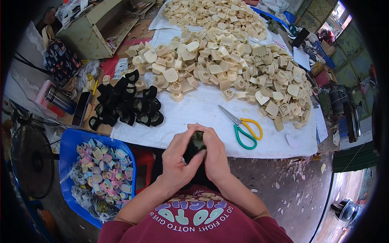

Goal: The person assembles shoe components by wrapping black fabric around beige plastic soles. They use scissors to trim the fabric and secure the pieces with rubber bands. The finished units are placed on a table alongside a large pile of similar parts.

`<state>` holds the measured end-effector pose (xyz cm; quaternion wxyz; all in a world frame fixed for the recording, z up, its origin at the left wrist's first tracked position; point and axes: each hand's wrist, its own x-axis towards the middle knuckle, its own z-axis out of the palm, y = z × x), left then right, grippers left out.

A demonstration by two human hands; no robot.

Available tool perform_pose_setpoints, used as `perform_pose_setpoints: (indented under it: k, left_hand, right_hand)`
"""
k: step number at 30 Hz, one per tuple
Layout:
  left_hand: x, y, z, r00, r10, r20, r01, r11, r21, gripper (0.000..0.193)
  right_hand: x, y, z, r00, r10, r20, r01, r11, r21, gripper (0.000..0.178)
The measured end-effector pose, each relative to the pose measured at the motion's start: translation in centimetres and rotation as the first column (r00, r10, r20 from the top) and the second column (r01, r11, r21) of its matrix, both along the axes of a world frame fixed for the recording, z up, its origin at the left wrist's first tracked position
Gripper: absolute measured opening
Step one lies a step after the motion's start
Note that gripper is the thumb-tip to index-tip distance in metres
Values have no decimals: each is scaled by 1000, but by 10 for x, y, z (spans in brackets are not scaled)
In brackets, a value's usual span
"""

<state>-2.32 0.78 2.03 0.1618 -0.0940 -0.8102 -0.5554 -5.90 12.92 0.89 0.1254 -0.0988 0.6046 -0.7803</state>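
Your left hand (177,160) and right hand (214,152) are pressed together, both clamped on one small black piece (194,143), held just below the near edge of the white sheet (202,109) on the counter. Scissors (243,127) lie on the sheet, right of your hands. More black pieces (125,105) sit at its left edge; cream pieces (227,65) heap across its far side. A blue tub (67,141) stands left of the sheet.
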Motion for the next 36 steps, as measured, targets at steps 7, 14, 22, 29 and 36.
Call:
perform_pose_setpoints:
  k: [7,14,22,29,36]
  left_hand:
    - [1,6,-10,917,-370,148,214,770,601,66]
    - [-1,2,-10,935,-341,96,153,633,759,75]
    - [1,-2,-11,942,-335,36,262,797,544,79]
    - [5,-3,-17,940,-340,-2,284,783,553,77]
    - [6,-3,-19,948,-319,-5,232,677,698,78]
  right_hand:
    - [-4,7,-8,994,-34,101,37,999,-25,55]
    - [-7,7,4,989,132,64,-117,973,-200,30]
    - [3,-3,4,975,24,220,38,961,-274,18]
    - [3,-1,0,958,14,286,84,941,-329,32]
    - [8,4,20,974,75,213,11,926,-378,32]
